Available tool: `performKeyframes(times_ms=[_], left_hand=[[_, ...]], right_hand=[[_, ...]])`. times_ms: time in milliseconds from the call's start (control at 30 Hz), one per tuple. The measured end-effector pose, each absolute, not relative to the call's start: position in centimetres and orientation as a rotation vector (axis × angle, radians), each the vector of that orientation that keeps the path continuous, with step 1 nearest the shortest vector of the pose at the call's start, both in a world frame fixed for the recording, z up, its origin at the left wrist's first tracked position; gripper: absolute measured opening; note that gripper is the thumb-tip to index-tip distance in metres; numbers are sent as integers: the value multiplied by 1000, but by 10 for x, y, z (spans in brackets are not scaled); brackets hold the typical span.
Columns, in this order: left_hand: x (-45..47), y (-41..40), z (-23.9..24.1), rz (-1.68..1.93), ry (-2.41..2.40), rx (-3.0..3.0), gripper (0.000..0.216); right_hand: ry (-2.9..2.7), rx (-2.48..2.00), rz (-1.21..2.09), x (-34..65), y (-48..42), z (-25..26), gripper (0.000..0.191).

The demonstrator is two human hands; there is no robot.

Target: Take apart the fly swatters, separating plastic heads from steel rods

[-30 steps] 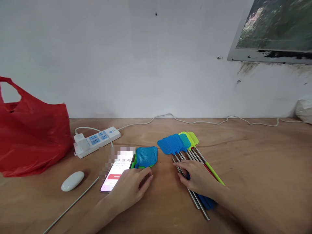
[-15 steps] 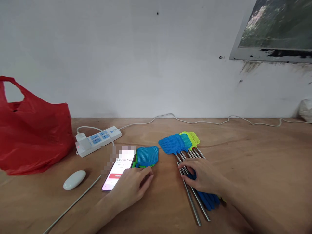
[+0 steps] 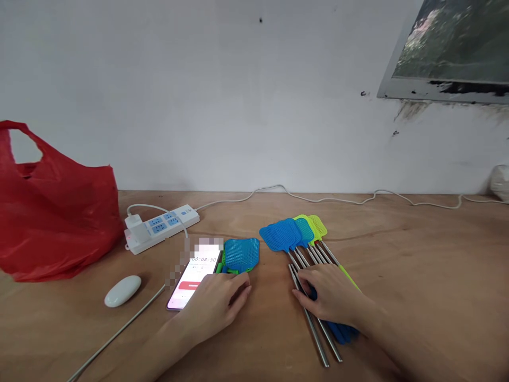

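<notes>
Several fly swatters lie fanned out right of centre, with blue, teal and yellow-green mesh heads (image 3: 283,234), thin metal rods and mostly blue handles (image 3: 341,332). My right hand (image 3: 332,294) lies over their lower rods, its fingers curled down around them and the thumb set apart. Two bare metal rod ends (image 3: 318,339) stick out below the thumb. My left hand (image 3: 217,300) rests on the table, fingers bent and thumb apart, with nothing visible in it. Its fingertips are close to a second group of blue and green swatter heads (image 3: 241,253), whose lower parts are hidden.
A phone (image 3: 194,276) showing a timer lies partly under my left hand. Farther left are a white mouse-shaped object (image 3: 123,291), a power strip (image 3: 162,228) with a plug and cable, and a red plastic bag (image 3: 59,212). A thin white cable (image 3: 334,199) runs along the wall.
My right hand's fingers have curled in more, and the hand has shifted slightly, uncovering a yellow-green handle beside the wrist. My left hand stays put. The view has shifted slightly.
</notes>
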State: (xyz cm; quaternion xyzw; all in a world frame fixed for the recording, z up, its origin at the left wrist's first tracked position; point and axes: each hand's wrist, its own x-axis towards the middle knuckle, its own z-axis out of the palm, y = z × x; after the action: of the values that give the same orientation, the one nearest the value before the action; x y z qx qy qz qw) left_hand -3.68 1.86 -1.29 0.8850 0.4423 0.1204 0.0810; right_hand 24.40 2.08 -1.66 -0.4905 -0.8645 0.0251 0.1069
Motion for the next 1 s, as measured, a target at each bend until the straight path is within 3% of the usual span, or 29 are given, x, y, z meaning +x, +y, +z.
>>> performKeyframes(times_ms=[367,633,833,967,1000], left_hand=[[-37,20,-16,327,1327,2667,22],[-37,21,-17,312,1311,2689,23],[-38,21,-16,284,1318,2678,24],[-37,22,-16,281,1318,2679,24],[-37,22,-16,274,1317,2678,24]], right_hand=[[-2599,-1426,-261,228,24,-19,20],[-2577,-1465,-391,222,30,-20,25],[-2527,-1460,-197,225,26,-15,26],[-2494,-1298,-65,237,25,-11,9],[-2504,-1235,-55,240,24,-11,13]])
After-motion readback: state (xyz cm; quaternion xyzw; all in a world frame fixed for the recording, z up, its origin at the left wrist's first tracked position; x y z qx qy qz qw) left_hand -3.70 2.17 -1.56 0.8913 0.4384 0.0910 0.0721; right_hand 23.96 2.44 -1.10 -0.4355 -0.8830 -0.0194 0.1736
